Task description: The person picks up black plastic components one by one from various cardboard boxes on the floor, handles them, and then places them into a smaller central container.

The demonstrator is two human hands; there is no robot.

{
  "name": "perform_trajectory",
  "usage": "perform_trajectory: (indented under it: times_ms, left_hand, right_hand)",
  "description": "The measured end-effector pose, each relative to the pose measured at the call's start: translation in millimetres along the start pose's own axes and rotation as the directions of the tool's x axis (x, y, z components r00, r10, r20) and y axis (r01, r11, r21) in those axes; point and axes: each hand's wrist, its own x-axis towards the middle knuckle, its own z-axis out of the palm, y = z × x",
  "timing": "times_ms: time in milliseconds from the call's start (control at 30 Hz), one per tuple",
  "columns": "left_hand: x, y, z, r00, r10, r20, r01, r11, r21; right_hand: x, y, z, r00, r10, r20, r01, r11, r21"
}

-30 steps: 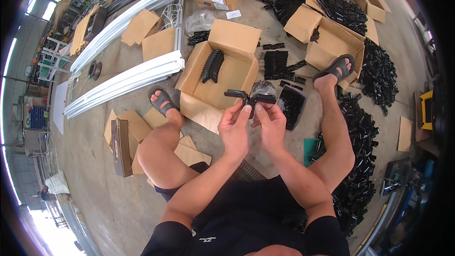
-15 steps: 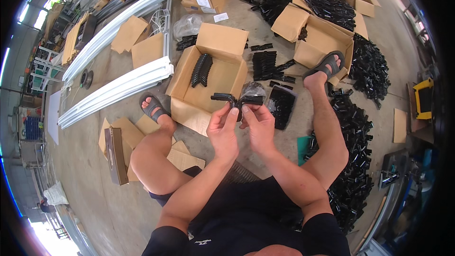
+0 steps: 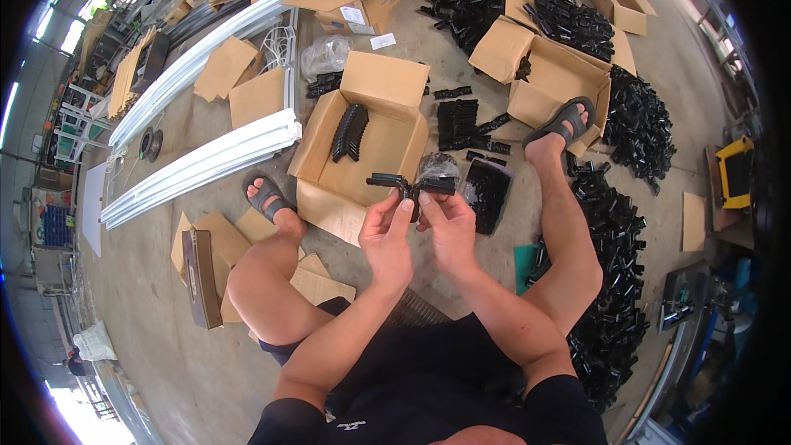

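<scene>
Left hand point(image 3: 386, 239) and right hand point(image 3: 451, 235) are gripping a black part point(image 3: 405, 185)

Both hands are pinching the black part between thumbs and fingers, the thumbs lying close together on its middle. It is looking smooth, glossy and hard, and is forming a forked shape; whether it is one piece or two joined ones, I cannot tell. In view, it is overlapping the near right corner of an open cardboard carton point(image 3: 387, 136), whose matt brown near flap point(image 3: 329, 213) is sloping toward the person. Inside, a curved row of black parts point(image 3: 350, 133) is standing ribbed and tightly nested.

The hands are having room between the spread knees. Smooth, ridged white rails point(image 3: 206, 169) are bounding the left side; a jumbled, shiny heap of black parts point(image 3: 606, 280) is edging the right leg.

The held part's long axis is running left to right, nearly level: one arm is pointing left, the other right, while a short stem is dropping toward the person.
</scene>
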Motion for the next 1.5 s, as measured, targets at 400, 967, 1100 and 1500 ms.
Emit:
perform_trajectory:
  times_ms: [400, 967, 1100, 1500]
  left_hand:
    - [-2, 0, -3, 1.0, -0.002, -0.006, 0.002, 1.0, 0.029]
    - [-2, 4, -3, 1.0, 0.017, 0.016, -0.017, 0.999, 0.036]
    - [7, 13, -5, 0.994, -0.106, -0.016, 0.102, 0.98, -0.168]
    - [0, 62, -18, 0.613, -0.543, 0.575, 0.733, 0.662, -0.157]
  right_hand:
    - [-1, 2, 1, 1.0, -0.017, 0.025, 0.017, 1.0, -0.016]
    - [-6, -2, 1, 0.998, -0.003, 0.061, 0.002, 1.0, 0.001]
    - [4, 1, -11, 0.994, -0.048, 0.094, 0.053, 0.998, -0.044]
    - [22, -75, -36, 0.654, -0.315, 0.688, 0.632, 0.728, -0.266]
